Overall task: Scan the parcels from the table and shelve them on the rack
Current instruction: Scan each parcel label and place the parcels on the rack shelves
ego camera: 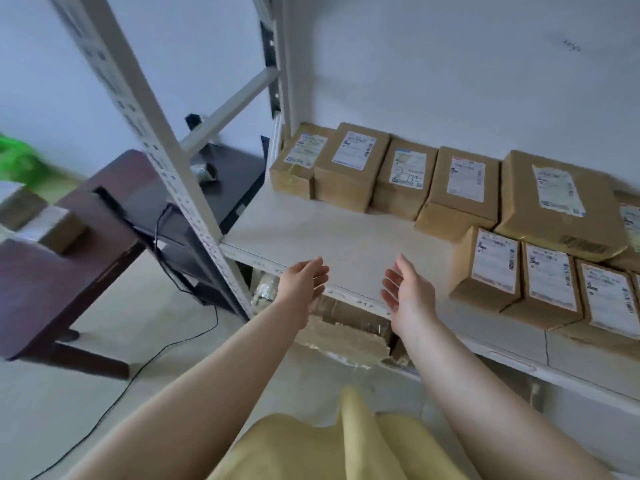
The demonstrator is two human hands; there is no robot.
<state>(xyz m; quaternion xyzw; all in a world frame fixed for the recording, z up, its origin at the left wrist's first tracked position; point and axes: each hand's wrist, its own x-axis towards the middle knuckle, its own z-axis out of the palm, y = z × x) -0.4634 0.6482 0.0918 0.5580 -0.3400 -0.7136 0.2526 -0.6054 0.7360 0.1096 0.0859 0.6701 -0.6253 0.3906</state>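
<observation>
Fingers point(317, 271) relaxed, well left of parcels point(485, 268).

Blurred table parcels point(41, 220); rightmost shelf parcel point(631, 223) cut off.

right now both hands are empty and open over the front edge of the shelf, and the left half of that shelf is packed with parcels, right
Not quite. The head view shows both hands, left and right, empty and open over the front edge of the shelf, but its left half is mostly bare. The parcels sit along the back and fill the right side.
</observation>
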